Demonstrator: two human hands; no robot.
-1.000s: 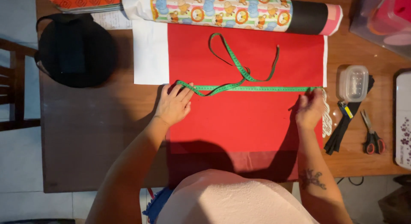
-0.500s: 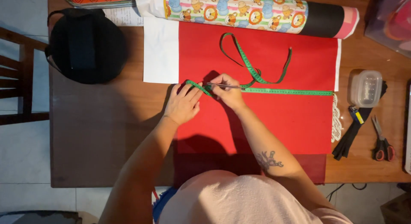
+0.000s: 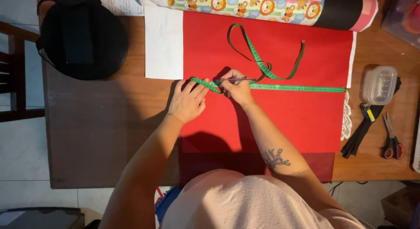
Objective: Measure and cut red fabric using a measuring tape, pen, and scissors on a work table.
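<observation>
Since the earliest frame, my right hand [image 3: 237, 87] has come in from the right edge of the red fabric [image 3: 284, 119] to the left end of the green measuring tape [image 3: 297, 87], where it pinches a thin pencil-like marker [image 3: 234, 80] with fingers closed around it, the tip pointing right along the tape. My left hand [image 3: 188, 101] has stayed put: it lies flat, fingers extended, fingertips pressing the tape's left end onto the fabric near its left edge. I judge this to be marking a measured point. The tape runs straight across to the fabric's right edge, its spare length looped above. A clear lidded plastic box [image 3: 379, 84] sits right of the fabric; I cannot tell its contents. A black round bag [image 3: 83, 36] rests top left, closed. Scissors [image 3: 390, 143] lie far right.
</observation>
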